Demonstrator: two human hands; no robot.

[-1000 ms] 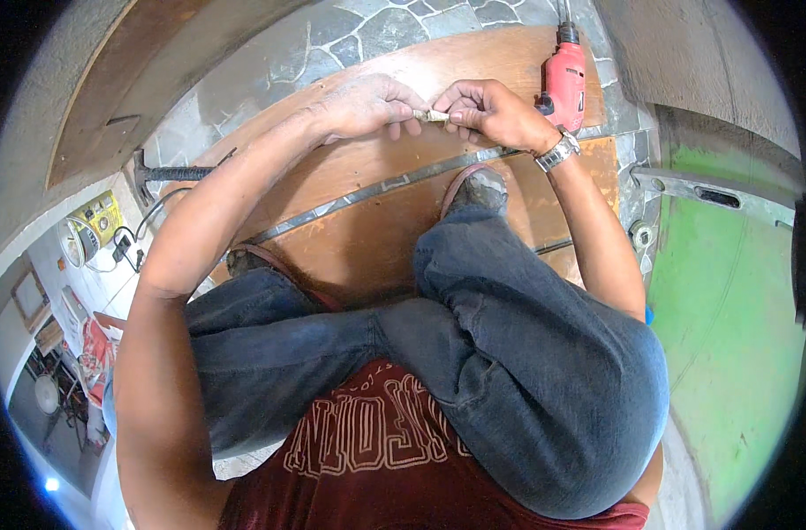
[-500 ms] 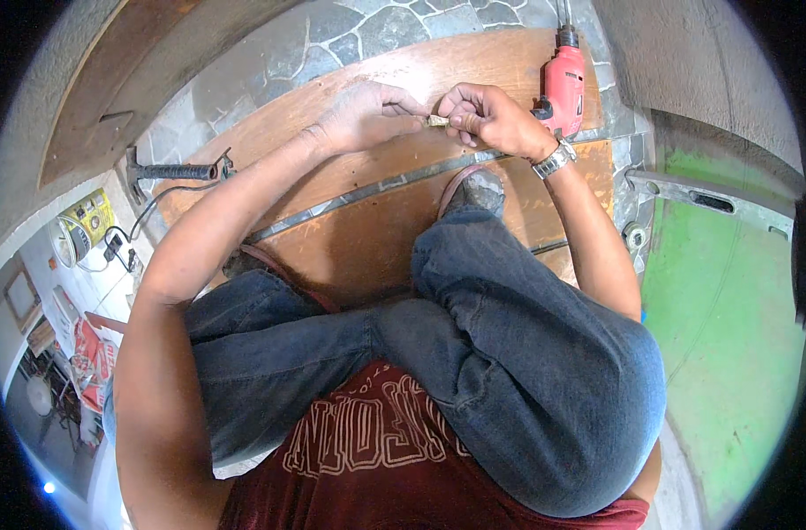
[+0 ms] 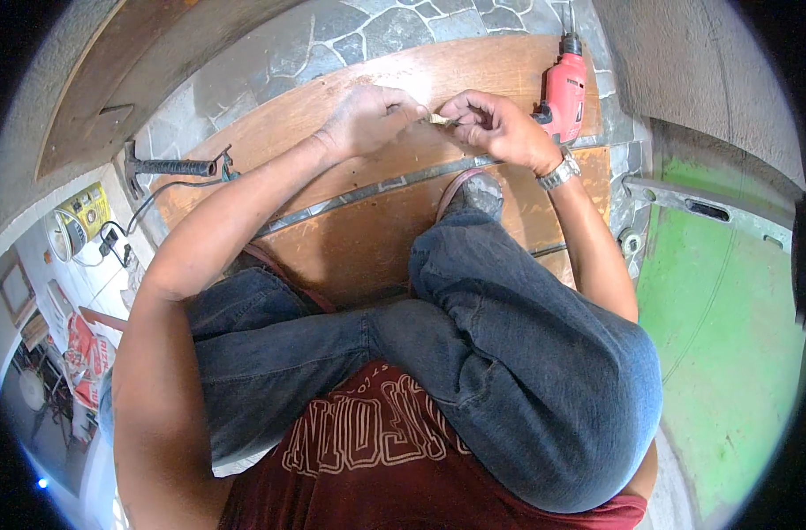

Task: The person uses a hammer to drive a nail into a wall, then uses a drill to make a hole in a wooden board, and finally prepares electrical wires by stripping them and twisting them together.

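Observation:
Above the wooden boards [image 3: 350, 234], my two hands meet over a small pale yellowish piece [image 3: 437, 118], too small to name. My left hand [image 3: 374, 119] is closed, with thumb and fingertips pinching the piece's left end. At its other end, my right hand [image 3: 500, 131] has its thumb and fingers curled together at the piece. A dark bit shows near the right fingertips, but I cannot make out what it is. A metal watch [image 3: 559, 168] circles my right wrist.
Right of my hands, a red power drill [image 3: 565, 95] lies on the boards. At left are a hammer [image 3: 169, 167], a dark cable [image 3: 160, 190] and a yellow can [image 3: 83, 216]. A spirit level [image 3: 707, 208] rests by a green panel [image 3: 721, 336], near a small roll [image 3: 630, 241].
My right hand has shifted slightly right and down, and its fingers have rolled around the small piece, which shows less. My left hand still pinches near its left end.

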